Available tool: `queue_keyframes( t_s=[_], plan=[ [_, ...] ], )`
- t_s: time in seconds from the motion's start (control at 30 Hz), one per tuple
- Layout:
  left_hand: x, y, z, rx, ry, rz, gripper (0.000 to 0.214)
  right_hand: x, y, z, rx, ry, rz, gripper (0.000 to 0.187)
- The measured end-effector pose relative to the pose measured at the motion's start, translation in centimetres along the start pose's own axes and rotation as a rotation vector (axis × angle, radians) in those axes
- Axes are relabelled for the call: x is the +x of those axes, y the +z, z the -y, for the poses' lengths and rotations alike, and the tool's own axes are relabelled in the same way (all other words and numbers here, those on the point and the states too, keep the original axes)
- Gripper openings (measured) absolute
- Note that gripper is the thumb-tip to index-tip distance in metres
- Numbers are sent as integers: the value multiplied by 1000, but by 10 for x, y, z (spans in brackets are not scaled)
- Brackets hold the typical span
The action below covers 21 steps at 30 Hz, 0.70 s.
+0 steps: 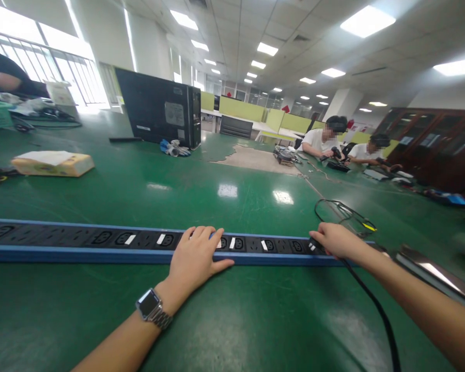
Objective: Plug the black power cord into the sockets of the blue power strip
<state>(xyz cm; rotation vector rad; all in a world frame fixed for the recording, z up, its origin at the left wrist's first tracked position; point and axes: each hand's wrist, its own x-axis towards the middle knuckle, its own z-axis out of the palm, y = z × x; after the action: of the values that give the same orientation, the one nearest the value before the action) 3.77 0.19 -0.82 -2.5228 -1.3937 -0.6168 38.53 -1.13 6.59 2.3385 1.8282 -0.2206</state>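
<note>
A long blue power strip (256, 259) with black sockets runs across the green table in front of me. My left hand (196, 253) grips it near the middle, fingers over the top and thumb along the near edge. Toward its right end, my right hand (335, 239) pinches a black power plug (313, 246), whose metal prongs point to the left over the sockets. From that hand a thick black cord (375, 305) hangs toward the lower right. The prongs look to be outside any socket. White stickers mark several sockets.
A black computer case (158, 108) stands at the back, with blue-grey gloves (174, 148) beside it. A tissue pack (53, 163) lies at left. Beyond the strip is a coiled black cable (343, 212). Two people work at the far right; another person sits at far left.
</note>
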Motion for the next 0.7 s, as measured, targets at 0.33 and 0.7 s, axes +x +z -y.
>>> queue_keyframes(
  t_s=[0.33, 0.7],
  plan=[
    [0, 0, -2, -25, -11, -6, 67, -27, 38, 26, -295, 28, -254, 39],
    [-2, 0, -1, -7, -2, -26, 67, -29, -47, 11, 387, 93, -287, 41]
  ],
)
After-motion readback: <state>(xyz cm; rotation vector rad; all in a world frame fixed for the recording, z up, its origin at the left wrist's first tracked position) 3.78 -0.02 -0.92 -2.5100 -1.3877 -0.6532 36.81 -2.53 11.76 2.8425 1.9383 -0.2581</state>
